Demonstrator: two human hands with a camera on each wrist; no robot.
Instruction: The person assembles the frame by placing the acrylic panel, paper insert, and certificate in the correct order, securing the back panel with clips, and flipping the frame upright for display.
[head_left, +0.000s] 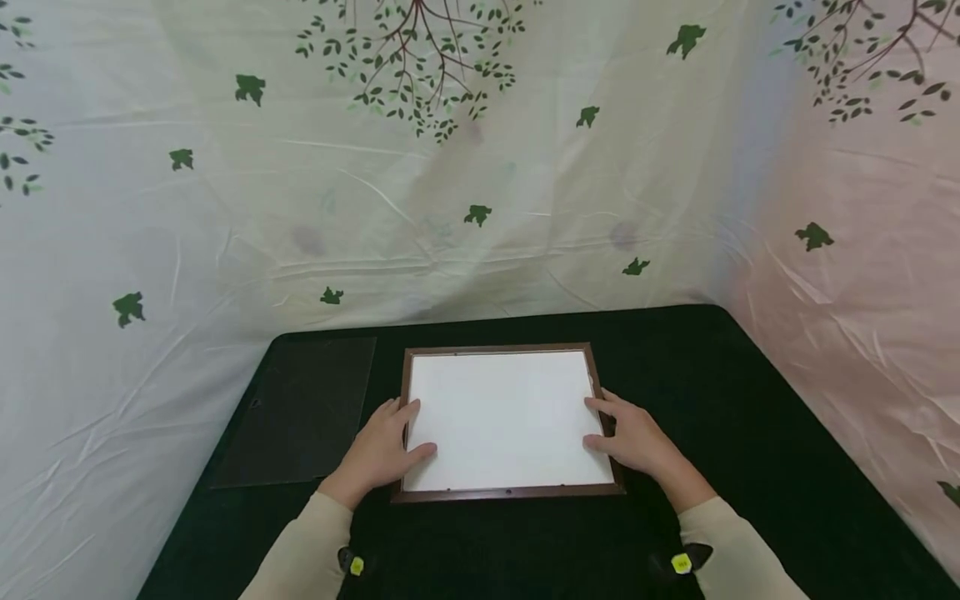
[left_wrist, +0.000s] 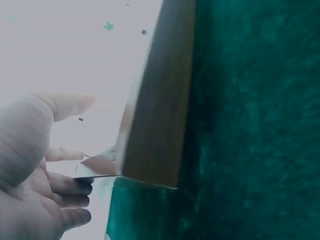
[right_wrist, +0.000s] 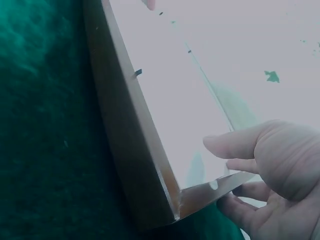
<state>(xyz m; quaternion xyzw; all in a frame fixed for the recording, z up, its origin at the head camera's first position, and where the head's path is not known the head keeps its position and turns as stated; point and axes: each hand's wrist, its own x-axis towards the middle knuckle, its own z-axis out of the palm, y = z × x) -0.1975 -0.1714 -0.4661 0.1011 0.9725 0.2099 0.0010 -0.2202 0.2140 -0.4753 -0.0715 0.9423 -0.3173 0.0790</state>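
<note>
A brown wooden picture frame (head_left: 510, 493) lies flat on the dark green table (head_left: 750, 417), with a white sheet (head_left: 502, 417) filling its opening. My left hand (head_left: 382, 450) rests on the frame's left rail, fingers relaxed and thumb on the white sheet. My right hand (head_left: 633, 437) rests the same way on the right rail. The left wrist view shows the left hand (left_wrist: 35, 190) beside a corner of the rail (left_wrist: 160, 110), fingers loosely bent. In the right wrist view the right hand (right_wrist: 275, 175) sits at the frame's near corner (right_wrist: 130, 150), thumb extended over the sheet (right_wrist: 170, 100).
A dark flat panel (head_left: 300, 408) lies on the table left of the frame. A pale cloth with leaf and bird prints (head_left: 480, 167) hangs behind and on both sides. Bare green table stretches to the right of the frame.
</note>
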